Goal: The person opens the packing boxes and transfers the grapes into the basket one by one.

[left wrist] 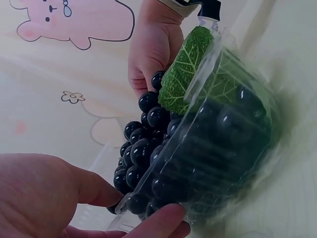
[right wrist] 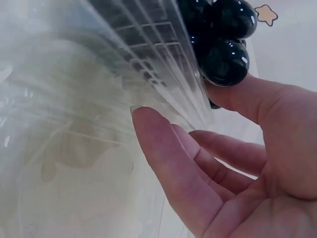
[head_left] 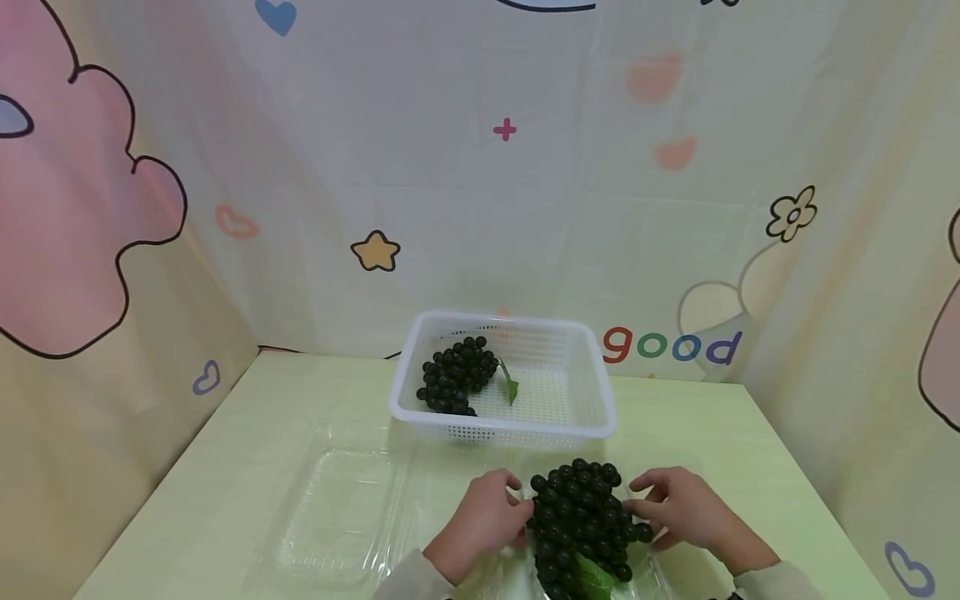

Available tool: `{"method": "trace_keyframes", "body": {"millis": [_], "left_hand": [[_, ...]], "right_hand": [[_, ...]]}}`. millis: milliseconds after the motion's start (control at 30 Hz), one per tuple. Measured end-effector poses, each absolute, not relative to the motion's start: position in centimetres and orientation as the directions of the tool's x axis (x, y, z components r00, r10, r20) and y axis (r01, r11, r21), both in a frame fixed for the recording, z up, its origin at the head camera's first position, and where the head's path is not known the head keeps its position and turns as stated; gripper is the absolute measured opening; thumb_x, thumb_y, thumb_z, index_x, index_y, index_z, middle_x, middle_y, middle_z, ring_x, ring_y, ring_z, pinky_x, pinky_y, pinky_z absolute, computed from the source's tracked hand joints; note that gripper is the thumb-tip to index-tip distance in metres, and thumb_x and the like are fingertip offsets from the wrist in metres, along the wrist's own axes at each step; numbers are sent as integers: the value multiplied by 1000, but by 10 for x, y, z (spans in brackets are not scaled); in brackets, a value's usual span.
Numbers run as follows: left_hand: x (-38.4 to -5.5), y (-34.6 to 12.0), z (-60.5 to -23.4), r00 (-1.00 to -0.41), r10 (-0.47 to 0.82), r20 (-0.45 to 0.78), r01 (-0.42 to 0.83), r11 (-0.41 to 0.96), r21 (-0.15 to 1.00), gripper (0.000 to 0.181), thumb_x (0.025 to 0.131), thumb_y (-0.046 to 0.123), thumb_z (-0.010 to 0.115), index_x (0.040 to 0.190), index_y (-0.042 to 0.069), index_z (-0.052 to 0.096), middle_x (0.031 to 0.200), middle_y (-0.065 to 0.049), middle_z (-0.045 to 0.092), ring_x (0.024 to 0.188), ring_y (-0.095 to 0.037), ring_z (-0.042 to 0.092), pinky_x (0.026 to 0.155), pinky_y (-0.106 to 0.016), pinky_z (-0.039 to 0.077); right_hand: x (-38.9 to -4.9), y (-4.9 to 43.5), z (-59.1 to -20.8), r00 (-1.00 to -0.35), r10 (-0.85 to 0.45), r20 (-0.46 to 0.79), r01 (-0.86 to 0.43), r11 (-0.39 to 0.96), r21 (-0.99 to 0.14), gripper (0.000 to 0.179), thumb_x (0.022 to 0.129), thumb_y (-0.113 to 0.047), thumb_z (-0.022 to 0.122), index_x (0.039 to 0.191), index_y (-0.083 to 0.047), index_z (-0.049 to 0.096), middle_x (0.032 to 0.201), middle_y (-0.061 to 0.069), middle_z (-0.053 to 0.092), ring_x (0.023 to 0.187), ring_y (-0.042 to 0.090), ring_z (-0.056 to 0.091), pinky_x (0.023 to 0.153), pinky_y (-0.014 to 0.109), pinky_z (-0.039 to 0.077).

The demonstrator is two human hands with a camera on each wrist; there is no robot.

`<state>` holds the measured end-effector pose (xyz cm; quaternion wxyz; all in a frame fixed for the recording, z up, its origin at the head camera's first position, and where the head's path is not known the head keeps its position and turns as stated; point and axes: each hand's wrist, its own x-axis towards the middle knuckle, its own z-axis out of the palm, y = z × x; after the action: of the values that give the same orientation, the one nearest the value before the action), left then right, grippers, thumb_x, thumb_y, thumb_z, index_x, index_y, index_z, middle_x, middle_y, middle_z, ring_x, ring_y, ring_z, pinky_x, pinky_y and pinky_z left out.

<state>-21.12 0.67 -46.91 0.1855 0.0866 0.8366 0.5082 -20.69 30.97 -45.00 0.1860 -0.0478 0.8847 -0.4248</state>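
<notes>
A bunch of dark grapes (head_left: 577, 512) with a green leaf (left wrist: 185, 74) lies in a clear plastic box (left wrist: 233, 153), the fruit heaped above its rim. My left hand (head_left: 483, 517) pinches the box's left edge, thumb by the grapes and fingers against the outside wall. On the opposite side my right hand (head_left: 686, 508) holds the right edge; its thumb passes behind a few grapes while the fingers lie under the clear wall (right wrist: 168, 59). The box appears tilted in the left wrist view.
Behind the hands stands a white plastic basket (head_left: 502, 429) holding another grape bunch (head_left: 457, 375) with a leaf. A second clear plastic tray (head_left: 330, 517) lies on the pale table (head_left: 210, 492) at the left. Printed curtains (head_left: 450, 167) surround the table.
</notes>
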Motion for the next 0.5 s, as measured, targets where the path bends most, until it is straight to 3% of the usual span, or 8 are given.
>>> {"method": "trace_keyframes", "body": {"millis": [167,500], "left_hand": [[-212,3,-468,-916,335,-221,-41,470,882,41,96,13,65,131,-6,55,98,-9,75,69,-21,73,86,-48,58],[-217,-3,-464,-918,324,-228,-33,510,859,43,95,7,62,134,-9,53,95,-11,74,66,-21,72,83,-46,58]], "right_hand": [[-206,301,-453,-931,-207,-302,109,632,-767,55,93,-28,76,130,11,61,86,8,69,68,21,68,60,41,63],[-205,286,-451,-940,-170,-295,124,634,-763,52,94,-25,74,129,11,61,87,8,71,66,22,69,60,41,63]]}}
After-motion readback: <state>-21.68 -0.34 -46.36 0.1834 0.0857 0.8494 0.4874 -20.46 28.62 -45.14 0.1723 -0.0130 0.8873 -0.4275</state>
